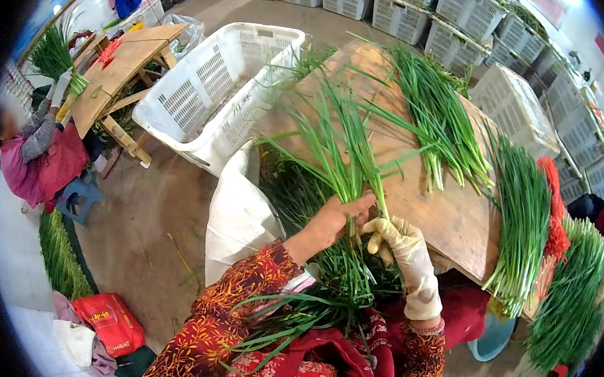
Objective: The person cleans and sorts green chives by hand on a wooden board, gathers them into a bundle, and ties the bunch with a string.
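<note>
My bare left hand is closed around a small bunch of green chives, leaves fanning up and away over the tabletop. Close beside it, my right hand, in a pale glove, has its fingers curled at the lower end of a few stems of that bunch. More loose chives hang below my hands and across my lap. On the wooden table, a larger pile of chives lies beyond my hands. A neat bundle of chives rests at the right edge beside red ties.
A large white crate and a white sack stand left of the table. Stacked crates line the back and right. Another person handles greens at a second table. A red bag lies lower left.
</note>
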### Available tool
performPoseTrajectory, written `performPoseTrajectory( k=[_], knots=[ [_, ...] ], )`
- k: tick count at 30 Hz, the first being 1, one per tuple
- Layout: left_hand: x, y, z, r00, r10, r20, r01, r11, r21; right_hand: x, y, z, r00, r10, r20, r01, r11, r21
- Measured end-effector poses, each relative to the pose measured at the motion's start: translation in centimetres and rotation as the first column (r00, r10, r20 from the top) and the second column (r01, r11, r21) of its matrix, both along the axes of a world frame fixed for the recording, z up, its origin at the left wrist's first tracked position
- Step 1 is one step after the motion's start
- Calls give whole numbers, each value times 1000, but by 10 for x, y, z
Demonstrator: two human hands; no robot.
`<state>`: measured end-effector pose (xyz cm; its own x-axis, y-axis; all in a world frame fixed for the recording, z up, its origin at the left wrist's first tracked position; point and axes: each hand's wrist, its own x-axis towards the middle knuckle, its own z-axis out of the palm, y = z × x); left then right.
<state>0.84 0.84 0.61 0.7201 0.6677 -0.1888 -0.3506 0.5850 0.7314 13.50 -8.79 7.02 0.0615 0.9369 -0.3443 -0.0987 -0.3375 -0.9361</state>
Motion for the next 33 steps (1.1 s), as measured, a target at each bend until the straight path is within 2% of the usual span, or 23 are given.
performPoseTrajectory(
  k=[1, 2, 3, 4, 6, 7, 8, 11, 14, 16, 18, 19, 20, 21, 23, 24, 25, 26, 28, 30, 31, 32, 33],
  knots=[
    [-3, -2, 2, 999, 7, -33, -8, 1000, -23, -1, 2, -6, 1000, 6, 0, -6, 1000, 1],
    [-7, -3, 3, 998, 10, -67, -13, 999, -49, -2, 2, -15, 899, -96, 428, 47, 991, 123],
    [-10, -5, 2, 996, 26, -90, -31, 998, -50, -4, 1, -20, 616, -225, 755, 45, 967, 251],
    [-11, -8, 2, 995, 22, -93, -27, 998, -55, -5, 0, -21, 618, -223, 754, 49, 968, 247],
    [-11, -15, 5, 996, 41, -77, -46, 997, -59, -8, 1, -20, 265, -350, 899, -171, 900, 401],
    [-8, -16, 1, 999, -10, -38, 7, 996, -91, -11, 1, -15, 280, -209, 937, -157, 953, 259],
    [-6, -18, 0, 999, -7, -38, 3, 995, -96, -12, 0, -16, 281, -203, 938, -161, 954, 255],
    [-6, -20, 11, 999, -22, -33, 19, 994, -112, -10, -4, -20, 475, -278, 835, -107, 924, 368],
    [-13, -15, 8, 998, 54, -15, -55, 993, -106, 0, -20, -23, 585, -220, 781, -80, 942, 325],
    [-21, -2, 13, 993, 121, 6, -120, 991, -63, 9, -39, -24, 737, -40, 675, -104, 980, 171],
    [-30, 11, 20, 962, 274, 7, -274, 961, 21, 19, -61, -45, 647, 205, 735, -303, 953, 0],
    [-34, 16, 28, 945, 323, 60, -327, 941, 92, 22, -71, -64, 391, 442, 807, -413, 868, -275],
    [-38, 25, 25, 943, 317, 100, -329, 935, 133, 23, -74, -77, 98, 633, 768, -431, 722, -541],
    [-38, 24, 34, 932, 342, 118, -355, 927, 122, 23, -70, -61, 128, 674, 727, -435, 697, -570],
    [-34, 23, 43, 920, 367, 140, -384, 916, 121, 24, -56, -46, 328, 340, 882, -367, 906, -213],
    [-32, 21, 42, 937, 305, 168, -329, 933, 145, 16, -41, -14, 434, 153, 888, -289, 957, -24],
    [-27, 19, 40, 952, 232, 197, -267, 948, 172, 7, -28, 8, 573, 102, 813, -251, 966, 55],
    [-20, 13, 39, 939, 278, 202, -315, 932, 179, -3, -15, 23, 695, 42, 717, -194, 972, 132],
    [-9, 2, 41, 936, 318, 149, -346, 910, 231, -17, 7, 27, 791, 180, 584, -274, 959, 75],
    [-8, -1, 52, 913, 398, 90, -407, 871, 275, -31, 21, 11, 755, 255, 603, -295, 955, -34],
    [-11, 9, 51, 881, 414, 228, -469, 827, 311, -31, 24, -2, 723, 334, 606, -394, 918, -36],
    [-20, 23, 60, 823, 538, 182, -559, 713, 423, -29, 24, -25, 681, 413, 605, -491, 870, -41],
    [-28, 38, 68, 715, 677, 175, -673, 598, 436, -27, 18, -97, 520, 265, 812, -600, 790, 126]
  ],
)
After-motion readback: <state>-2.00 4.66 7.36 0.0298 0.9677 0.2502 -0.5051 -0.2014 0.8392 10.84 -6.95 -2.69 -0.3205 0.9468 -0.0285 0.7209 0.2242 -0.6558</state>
